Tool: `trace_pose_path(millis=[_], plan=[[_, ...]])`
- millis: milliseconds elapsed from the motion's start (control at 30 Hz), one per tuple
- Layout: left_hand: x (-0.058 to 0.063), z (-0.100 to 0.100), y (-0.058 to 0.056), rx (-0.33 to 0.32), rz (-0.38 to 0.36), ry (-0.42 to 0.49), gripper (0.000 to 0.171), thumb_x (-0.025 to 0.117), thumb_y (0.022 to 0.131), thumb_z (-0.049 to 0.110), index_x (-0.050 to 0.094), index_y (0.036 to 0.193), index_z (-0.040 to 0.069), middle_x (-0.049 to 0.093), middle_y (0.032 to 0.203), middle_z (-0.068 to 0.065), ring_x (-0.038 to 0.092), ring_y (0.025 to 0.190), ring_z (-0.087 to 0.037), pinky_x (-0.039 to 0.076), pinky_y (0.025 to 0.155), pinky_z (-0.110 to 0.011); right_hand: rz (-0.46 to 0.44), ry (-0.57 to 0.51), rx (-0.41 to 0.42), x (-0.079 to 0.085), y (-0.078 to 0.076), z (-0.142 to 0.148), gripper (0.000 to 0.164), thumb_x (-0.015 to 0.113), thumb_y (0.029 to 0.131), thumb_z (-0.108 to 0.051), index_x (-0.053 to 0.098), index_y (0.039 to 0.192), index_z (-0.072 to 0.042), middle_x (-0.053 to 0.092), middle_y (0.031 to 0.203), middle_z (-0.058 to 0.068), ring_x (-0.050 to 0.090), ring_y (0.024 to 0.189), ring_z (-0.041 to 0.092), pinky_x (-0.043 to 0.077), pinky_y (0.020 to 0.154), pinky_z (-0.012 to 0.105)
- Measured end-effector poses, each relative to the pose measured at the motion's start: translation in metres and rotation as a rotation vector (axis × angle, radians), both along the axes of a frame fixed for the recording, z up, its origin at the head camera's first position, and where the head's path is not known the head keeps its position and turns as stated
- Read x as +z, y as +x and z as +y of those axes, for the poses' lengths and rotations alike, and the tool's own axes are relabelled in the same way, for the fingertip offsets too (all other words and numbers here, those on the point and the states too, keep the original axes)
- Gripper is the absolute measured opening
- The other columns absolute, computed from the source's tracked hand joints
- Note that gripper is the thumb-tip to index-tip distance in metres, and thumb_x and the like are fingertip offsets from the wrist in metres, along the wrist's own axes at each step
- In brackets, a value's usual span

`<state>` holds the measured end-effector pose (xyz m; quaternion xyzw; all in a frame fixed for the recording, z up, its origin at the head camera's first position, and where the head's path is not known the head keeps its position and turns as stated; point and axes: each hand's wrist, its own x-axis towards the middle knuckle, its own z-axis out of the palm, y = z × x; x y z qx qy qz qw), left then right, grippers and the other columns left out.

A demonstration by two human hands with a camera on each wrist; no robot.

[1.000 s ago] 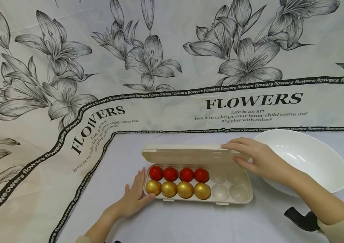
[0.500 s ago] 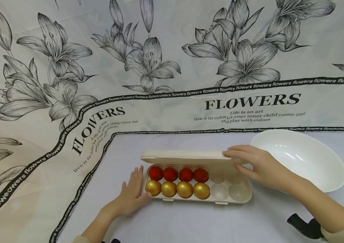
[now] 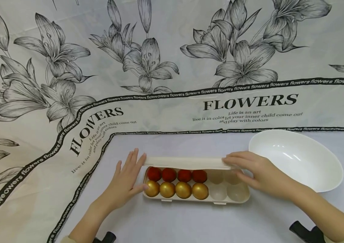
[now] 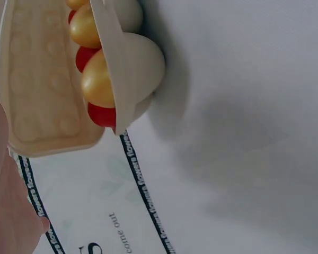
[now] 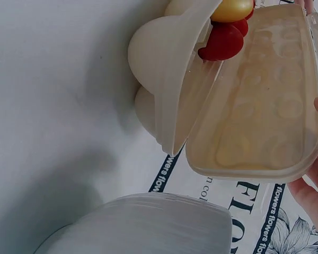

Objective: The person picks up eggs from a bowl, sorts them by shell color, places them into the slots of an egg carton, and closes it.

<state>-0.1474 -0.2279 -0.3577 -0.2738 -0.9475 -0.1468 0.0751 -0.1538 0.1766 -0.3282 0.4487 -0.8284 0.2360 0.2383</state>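
Note:
A cream plastic egg box (image 3: pixel 217 192) sits in the middle of the table, its hinged lid (image 3: pixel 184 163) tilted partway down over the base. Several red eggs (image 3: pixel 185 176) fill the back row from the left, with several gold eggs (image 3: pixel 183 189) in front. The cups at the right end hold nothing. My right hand (image 3: pixel 260 173) holds the lid's right end, fingers on top and thumb below the rim. My left hand (image 3: pixel 123 185) is at the left end, fingers straight beside the lid's corner and thumb near the front-left gold egg. In the right wrist view the lid (image 5: pixel 265 95) shows its dimpled inside.
A large white bowl (image 3: pixel 296 162) stands right behind the right hand, close to the box. A white cloth with printed flowers (image 3: pixel 150 60) hangs behind the table. Black wrist-worn pieces (image 3: pixel 307 233) show at the lower edge.
The lid has tilted further down toward the eggs, with my right hand lowering along with it. My left hand has moved up from the box's left side to the lid's corner.

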Motion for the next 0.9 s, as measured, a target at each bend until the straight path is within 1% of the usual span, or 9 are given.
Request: trace_pose_path(millis=[67,133,267,333,433,600,667,800,900], plan=[[0.003,0.004,0.000,-0.034,0.023,-0.012,0.090,0.063,0.085,0.042,0.007,0.152,0.020,-0.001,0.156,-0.013,0.000,0.142,-0.030,0.006,0.103,-0.066,-0.004,-0.010,0.000,-0.001,0.002,0.000,0.039,0.049,0.096,-0.035,0.063,0.119,-0.007,0.062,0.115,0.006,0.059,0.101,0.022,0.037,0.090,0.009],[0.005,0.009,0.001,-0.070,0.037,-0.016,0.089,0.064,0.085,0.041,0.009,0.151,0.020,0.003,0.156,-0.013,0.003,0.142,-0.030,0.008,0.104,-0.064,-0.011,-0.019,0.005,-0.002,0.003,-0.001,0.041,0.046,0.097,-0.038,0.063,0.118,-0.007,0.062,0.114,0.006,0.059,0.099,0.020,0.040,0.086,0.009],[0.005,0.014,0.003,-0.131,0.051,-0.003,0.087,0.064,0.084,0.040,0.013,0.151,0.016,0.009,0.155,-0.013,0.010,0.141,-0.031,0.014,0.106,-0.060,-0.036,-0.020,0.033,-0.001,0.006,-0.001,0.031,0.062,0.091,-0.023,0.063,0.117,-0.007,0.063,0.111,0.002,0.059,0.096,0.014,0.042,0.080,0.010],[0.004,0.016,0.004,-0.152,0.062,-0.001,0.085,0.064,0.085,0.040,0.017,0.150,0.013,0.014,0.154,-0.013,0.014,0.140,-0.031,0.018,0.106,-0.058,-0.054,-0.016,0.055,-0.002,0.007,0.000,0.034,0.068,0.083,-0.012,0.064,0.116,-0.007,0.063,0.110,0.000,0.057,0.095,0.011,0.042,0.078,0.010],[0.002,0.016,0.005,-0.175,0.092,-0.004,0.080,0.064,0.085,0.039,0.025,0.148,0.010,0.022,0.152,-0.013,0.021,0.138,-0.032,0.022,0.106,-0.055,-0.084,-0.012,0.086,-0.003,0.009,0.001,0.040,0.071,0.077,-0.003,0.064,0.116,-0.008,0.063,0.109,-0.001,0.056,0.093,0.008,0.042,0.074,0.010],[-0.003,0.015,0.009,-0.212,0.142,-0.019,0.074,0.062,0.085,0.043,0.036,0.143,0.006,0.036,0.146,-0.010,0.033,0.134,-0.026,0.026,0.105,-0.050,-0.124,-0.017,0.124,-0.008,0.011,0.001,0.038,0.071,0.078,-0.001,0.065,0.115,-0.007,0.062,0.102,-0.006,0.052,0.084,0.002,0.040,0.067,0.009],[-0.007,0.014,0.011,-0.230,0.160,-0.030,0.073,0.059,0.086,0.047,0.038,0.142,0.006,0.039,0.144,-0.009,0.036,0.132,-0.025,0.028,0.105,-0.050,-0.123,-0.010,0.136,-0.012,0.013,0.000,0.035,0.070,0.079,-0.002,0.066,0.113,-0.006,0.060,0.099,-0.009,0.049,0.081,0.000,0.039,0.066,0.009],[-0.015,0.015,0.013,-0.264,0.187,-0.039,0.073,0.052,0.088,0.053,0.037,0.142,0.006,0.040,0.143,-0.009,0.037,0.131,-0.027,0.031,0.103,-0.051,-0.090,0.014,0.125,-0.019,0.016,-0.003,0.030,0.069,0.080,-0.005,0.068,0.110,-0.007,0.058,0.100,-0.009,0.047,0.084,0.001,0.037,0.071,0.009],[-0.019,0.017,0.013,-0.271,0.195,-0.050,0.074,0.050,0.088,0.054,0.035,0.144,0.008,0.039,0.144,-0.009,0.036,0.132,-0.027,0.031,0.102,-0.052,-0.078,0.020,0.081,-0.022,0.019,-0.005,0.029,0.071,0.080,-0.007,0.069,0.108,-0.011,0.059,0.106,-0.006,0.052,0.093,0.007,0.036,0.080,0.008]])
